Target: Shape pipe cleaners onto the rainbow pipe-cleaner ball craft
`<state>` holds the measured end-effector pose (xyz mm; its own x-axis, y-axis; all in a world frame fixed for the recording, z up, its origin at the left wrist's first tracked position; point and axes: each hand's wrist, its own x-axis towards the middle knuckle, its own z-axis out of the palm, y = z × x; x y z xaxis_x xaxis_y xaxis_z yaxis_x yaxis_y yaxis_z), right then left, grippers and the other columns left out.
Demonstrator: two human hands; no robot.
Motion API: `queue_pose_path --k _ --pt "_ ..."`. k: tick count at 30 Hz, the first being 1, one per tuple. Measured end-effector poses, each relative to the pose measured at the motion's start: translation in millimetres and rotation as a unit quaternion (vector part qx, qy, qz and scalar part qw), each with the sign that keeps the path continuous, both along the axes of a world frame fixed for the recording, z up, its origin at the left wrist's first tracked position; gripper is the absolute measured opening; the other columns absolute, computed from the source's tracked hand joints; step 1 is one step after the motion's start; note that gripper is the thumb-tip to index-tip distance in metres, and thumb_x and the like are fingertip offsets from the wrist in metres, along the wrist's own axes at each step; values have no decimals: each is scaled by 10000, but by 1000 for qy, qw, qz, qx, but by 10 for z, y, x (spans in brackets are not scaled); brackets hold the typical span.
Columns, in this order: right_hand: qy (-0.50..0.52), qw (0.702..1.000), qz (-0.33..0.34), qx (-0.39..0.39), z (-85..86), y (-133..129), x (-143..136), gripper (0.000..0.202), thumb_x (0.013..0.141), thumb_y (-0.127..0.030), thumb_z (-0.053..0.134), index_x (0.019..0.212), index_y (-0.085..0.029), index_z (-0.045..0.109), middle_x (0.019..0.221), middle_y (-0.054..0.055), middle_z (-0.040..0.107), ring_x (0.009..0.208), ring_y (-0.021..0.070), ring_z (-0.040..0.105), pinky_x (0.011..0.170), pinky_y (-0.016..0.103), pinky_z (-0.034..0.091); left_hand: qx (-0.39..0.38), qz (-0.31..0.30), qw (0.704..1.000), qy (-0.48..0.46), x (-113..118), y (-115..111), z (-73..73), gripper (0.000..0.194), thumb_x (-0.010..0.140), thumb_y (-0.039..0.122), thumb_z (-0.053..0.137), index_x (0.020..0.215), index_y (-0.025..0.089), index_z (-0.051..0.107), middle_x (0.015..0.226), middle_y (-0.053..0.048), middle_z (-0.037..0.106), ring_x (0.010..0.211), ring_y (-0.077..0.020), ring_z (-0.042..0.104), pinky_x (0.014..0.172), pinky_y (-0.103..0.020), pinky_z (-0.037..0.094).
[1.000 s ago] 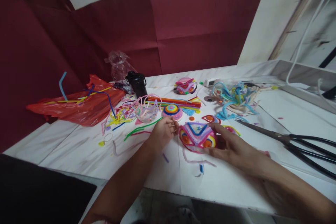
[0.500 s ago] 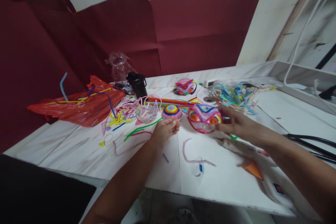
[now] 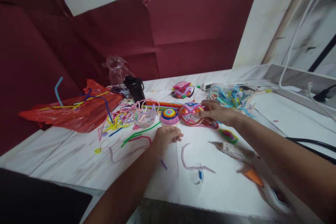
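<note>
Fingers (image 3: 203, 112) of right hand (image 3: 216, 113) closed on pipe-cleaner bowl (image 3: 191, 113), now carried back and set beside striped dome (image 3: 169, 117) on table (image 3: 78, 154), piece apparently put aside; left hand (image 3: 165, 136) loosely curled, empty, resting nearby.

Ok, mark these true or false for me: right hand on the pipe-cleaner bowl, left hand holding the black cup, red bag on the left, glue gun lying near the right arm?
1. The right hand is on the pipe-cleaner bowl. True.
2. The left hand holds the black cup. False: it rests empty on the table, apart from the cup.
3. The red bag lies at the left. True.
4. The glue gun stands upright. False: it lies flat.
</note>
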<state>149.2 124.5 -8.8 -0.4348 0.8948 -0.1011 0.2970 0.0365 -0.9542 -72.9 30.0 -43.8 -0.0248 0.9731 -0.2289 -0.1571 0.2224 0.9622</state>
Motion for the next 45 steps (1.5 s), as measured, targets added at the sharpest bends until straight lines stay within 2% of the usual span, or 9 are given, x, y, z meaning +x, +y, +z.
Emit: queue_pose_path --k 9,16,22,26,32,34,37,40,45 --pt "-23 999 -9 -36 34 293 46 658 567 -436 878 1112 -186 608 628 -11 635 540 140 579 450 236 395 31 -16 999 -7 -9 21 -14 302 614 378 793 700 118 664 659 -43 691 531 -78 558 521 -208 367" --pt "-37 997 -17 -66 -47 391 81 515 610 -472 850 987 -190 640 619 24 655 570 153 592 448 231 398 33 -18 999 -15 1 48 -22 320 635 394 751 769 118 660 683 -58 706 493 -82 539 440 -206 298" --pt "-29 997 -9 -68 -41 382 80 505 580 -487 855 910 -193 613 572 21 634 528 146 564 429 223 378 35 -24 999 18 -11 46 -36 314 593 366 798 731 106 689 664 -76 719 482 -93 552 437 -217 322" --pt "-4 999 -1 -38 -49 319 87 499 548 -472 871 857 -204 584 601 -7 599 535 131 556 432 220 375 34 -26 999 31 -13 40 -24 280 586 339 807 699 111 692 651 -74 717 469 -93 551 443 -220 340" --pt "16 999 8 34 -125 195 137 440 590 -449 842 823 -197 567 689 -15 593 533 109 525 452 233 379 46 -19 998 29 -27 47 -45 277 603 364 788 685 124 677 625 -43 694 470 -79 534 465 -214 369" --pt "15 998 8 60 -119 183 151 457 589 -444 836 883 -193 593 783 8 630 598 136 566 495 249 424 50 -17 998 26 -34 62 -66 294 599 383 787 682 125 674 622 -37 685 472 -73 524 464 -210 361" --pt "14 994 7 104 -68 216 150 492 591 -431 825 972 -199 617 928 34 666 786 203 628 647 293 506 54 -14 998 17 -39 82 -86 320 591 407 786 688 129 662 628 -34 678 481 -73 517 462 -209 345" --pt "10 989 1 147 -25 299 110 490 621 -446 790 1017 -210 623 975 37 680 912 242 626 786 337 518 57 -13 998 8 -33 89 -86 347 590 434 782 690 130 648 642 -42 677 495 -78 520 465 -212 337" --pt "-28 981 -23 193 -101 429 -11 513 615 -443 777 1042 -208 616 923 36 689 845 244 631 763 355 521 58 -11 998 1 -21 85 -70 386 594 474 752 735 131 645 681 -51 689 490 -85 528 463 -221 340"
